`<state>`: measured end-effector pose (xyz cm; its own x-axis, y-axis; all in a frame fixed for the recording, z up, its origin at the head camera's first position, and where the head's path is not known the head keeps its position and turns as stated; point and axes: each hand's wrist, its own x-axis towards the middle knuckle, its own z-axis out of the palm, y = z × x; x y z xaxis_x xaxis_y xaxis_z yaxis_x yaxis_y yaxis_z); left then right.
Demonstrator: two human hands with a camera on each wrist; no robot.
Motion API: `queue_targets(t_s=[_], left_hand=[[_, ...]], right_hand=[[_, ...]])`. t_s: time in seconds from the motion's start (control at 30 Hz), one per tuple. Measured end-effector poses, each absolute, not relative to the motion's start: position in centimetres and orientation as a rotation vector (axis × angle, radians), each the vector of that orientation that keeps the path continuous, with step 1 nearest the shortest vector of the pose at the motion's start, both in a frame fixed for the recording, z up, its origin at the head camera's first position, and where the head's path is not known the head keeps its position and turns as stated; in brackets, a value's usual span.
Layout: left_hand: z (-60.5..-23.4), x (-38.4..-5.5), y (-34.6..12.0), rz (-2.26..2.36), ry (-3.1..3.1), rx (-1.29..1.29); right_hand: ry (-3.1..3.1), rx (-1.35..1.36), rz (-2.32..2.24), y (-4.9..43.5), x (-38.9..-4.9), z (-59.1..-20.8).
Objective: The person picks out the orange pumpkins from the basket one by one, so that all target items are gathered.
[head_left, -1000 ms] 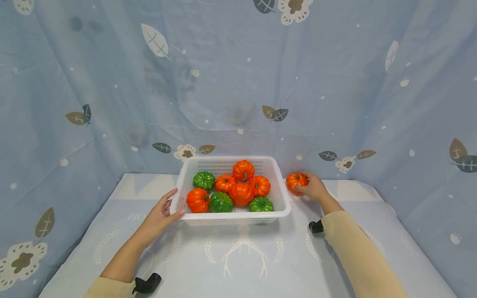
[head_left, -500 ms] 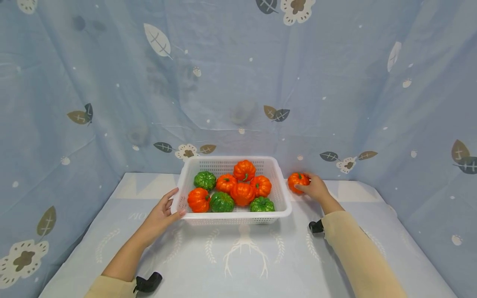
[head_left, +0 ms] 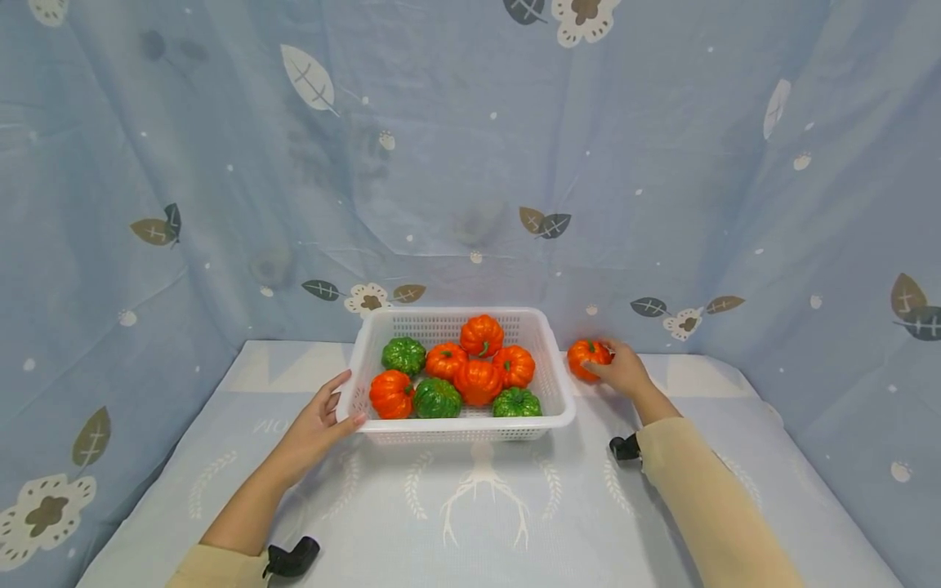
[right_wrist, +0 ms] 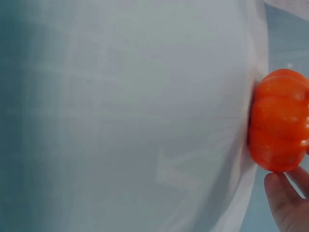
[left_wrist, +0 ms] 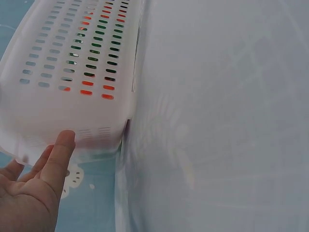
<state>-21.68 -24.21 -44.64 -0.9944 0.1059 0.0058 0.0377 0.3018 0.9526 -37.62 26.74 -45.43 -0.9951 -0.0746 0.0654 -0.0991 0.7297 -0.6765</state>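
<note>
A white plastic basket (head_left: 456, 426) with slotted walls holds several small orange and green pumpkins, among them a green pumpkin (head_left: 403, 356) and an orange pumpkin (head_left: 481, 336). My left hand (head_left: 316, 420) grips the basket's left end, thumb at the near corner and fingers along the side. From the left wrist view, the thumb (left_wrist: 61, 152) lies against the basket's slotted wall. Just beyond the basket's right end, my right hand (head_left: 625, 371) holds another orange pumpkin (head_left: 586, 359) on the table, thumb in front and fingers round its far right side. That pumpkin (right_wrist: 280, 121) partly hides the fingers.
A pale patterned cloth covers the table (head_left: 485, 506). Behind and at both sides hangs a blue curtain (head_left: 441, 163) with leaf and flower prints, close behind the basket. Black wrist devices sit at the left sleeve (head_left: 220, 567) and right sleeve (head_left: 706, 498).
</note>
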Motion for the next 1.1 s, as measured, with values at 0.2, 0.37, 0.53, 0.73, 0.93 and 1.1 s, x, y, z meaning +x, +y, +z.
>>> queue_targets(t_s=[0.2, 0.37, 0.53, 0.73, 0.93, 1.1], left_hand=[[-44.8, -21.7, -24.2, 1.834, 2.468, 0.136], [-44.9, -21.7, -24.2, 1.857, 2.446, 0.138], [-45.0, -21.8, -24.2, 1.842, 2.462, 0.137], [-45.1, -21.8, -24.2, 1.823, 2.488, 0.150], [-45.1, -21.9, -24.3, 1.820, 2.482, 0.151], [-45.0, -21.9, -24.4, 1.808, 2.488, 0.125]], right_hand=[[-2.832, 0.172, 1.076, 27.0, -36.3, -44.0], [-2.793, 0.183, 1.103, 26.7, -34.6, -42.0], [-2.726, 0.282, 1.149, 25.6, -33.1, -40.4], [-2.658, 0.439, 1.201, 23.5, -31.8, -39.3], [-2.686, 0.470, 1.239, 20.8, -30.3, -37.9], [-2.715, 0.536, 1.270, 17.9, -29.9, -37.6]])
